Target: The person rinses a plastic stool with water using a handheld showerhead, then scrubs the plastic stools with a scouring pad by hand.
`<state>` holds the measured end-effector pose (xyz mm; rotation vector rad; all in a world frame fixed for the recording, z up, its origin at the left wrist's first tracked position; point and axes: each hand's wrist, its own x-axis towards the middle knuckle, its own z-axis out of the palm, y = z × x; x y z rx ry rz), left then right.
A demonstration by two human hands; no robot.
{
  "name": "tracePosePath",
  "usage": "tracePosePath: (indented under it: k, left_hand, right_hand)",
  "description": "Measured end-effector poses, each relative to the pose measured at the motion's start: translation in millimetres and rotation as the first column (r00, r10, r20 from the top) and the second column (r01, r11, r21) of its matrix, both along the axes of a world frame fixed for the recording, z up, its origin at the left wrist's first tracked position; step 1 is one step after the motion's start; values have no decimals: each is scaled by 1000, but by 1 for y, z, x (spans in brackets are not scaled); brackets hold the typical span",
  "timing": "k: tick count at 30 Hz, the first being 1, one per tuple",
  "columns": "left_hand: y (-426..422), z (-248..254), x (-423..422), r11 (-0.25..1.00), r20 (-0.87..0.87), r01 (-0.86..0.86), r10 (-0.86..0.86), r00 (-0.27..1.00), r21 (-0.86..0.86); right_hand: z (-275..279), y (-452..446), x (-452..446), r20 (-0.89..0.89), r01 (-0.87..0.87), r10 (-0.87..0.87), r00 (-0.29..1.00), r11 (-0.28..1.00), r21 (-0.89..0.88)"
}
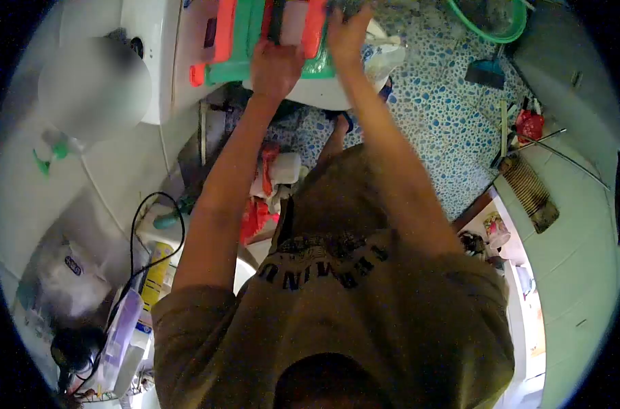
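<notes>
At the top of the head view is a green and orange-red plastic piece [240,48], with slatted or framed parts; its upper end is cut off by the frame. My left hand [277,69] is closed at its lower middle part, with the fingers curled by an orange-red bar. To the right, my right hand [349,37] reaches up beside the piece's right side. Its fingers are blurred near something dark, and their grip is unclear. Beneath the plastic lies a rounded white surface [323,94]. A crumpled whitish bag [384,60] is near my right wrist.
A pebble-patterned floor [433,123] spreads to the right, with a green-rimmed basin [491,34] and a dark blue brush head [486,73]. A black cable [134,238] loops at left. Below my left forearm are red bags [255,217]. A ribbed brown board [528,191] leans at right.
</notes>
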<state>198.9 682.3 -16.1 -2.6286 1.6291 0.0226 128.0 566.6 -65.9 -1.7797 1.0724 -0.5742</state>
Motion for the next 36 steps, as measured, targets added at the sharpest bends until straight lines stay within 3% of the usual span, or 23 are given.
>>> tracePosePath:
  k: [1,2,4,6,7,9,11,14,17,19,21,23,25,27,30,31,33,35,36]
  left_hand:
    - [-4,-1,1,999,8,-20,20,1000,42]
    - [-5,-4,1,999,6,-27,27,1000,32]
    - [4,-7,-1,979,14,44,-42,999,-200]
    - [5,-16,3,985,-13,20,-23,1000,-169]
    - [5,-20,3,989,-34,-20,15,999,-147]
    - [9,-14,-2,991,-18,-52,50,999,-122]
    - [0,-18,6,986,17,-89,92,996,-141]
    - [9,-32,8,975,-2,15,-16,1000,-222]
    - [-5,-37,16,893,-302,-152,19,953,-423]
    - [-11,-19,13,963,-49,-36,24,999,-268]
    - [15,-45,17,957,-41,-51,41,998,-284]
    - [29,-28,40,953,61,-67,89,994,-296]
    - [52,-20,75,972,171,-215,229,958,-100]
    - [67,-24,91,935,256,-327,286,923,134]
    - [68,-35,92,900,306,-340,254,918,271]
    - [68,-33,92,882,310,-344,245,919,322]
    - [71,-30,94,828,313,-354,229,922,435]
    - [74,-31,97,776,427,-401,189,884,488]
    - [70,-17,95,848,394,-367,210,895,383]
  right_hand:
    - [8,28,-16,154,108,-97,983,992,-67]
    - [6,61,-30,243,179,-170,955,984,-17]
    - [10,75,-33,317,249,-255,913,967,61]
    - [-1,34,-14,85,125,-117,990,987,-100]
    - [6,3,-2,139,84,-95,986,993,83]
    - [16,9,-8,131,58,-64,989,997,48]
    - [11,73,-44,102,104,-112,988,991,84]
    - [12,82,-56,81,37,-40,996,999,35]
    - [4,43,-58,103,-78,62,993,985,156]
    - [3,16,-65,63,-180,188,980,978,-107]
    - [20,-6,-69,20,-294,303,953,936,-194]
    - [33,-37,-56,-14,-393,408,913,868,-302]
    - [39,-56,-57,-274,-704,678,682,508,-496]
    - [41,-58,-49,-325,-743,702,633,435,-508]
    - [45,-48,-29,-488,-853,750,447,192,-486]
    - [42,-31,-12,-488,-857,758,433,178,-484]
    - [34,12,23,-217,-819,812,541,451,-354]
    - [38,39,29,-209,-795,798,565,457,-400]
    - [40,42,32,-208,-767,784,585,451,-455]
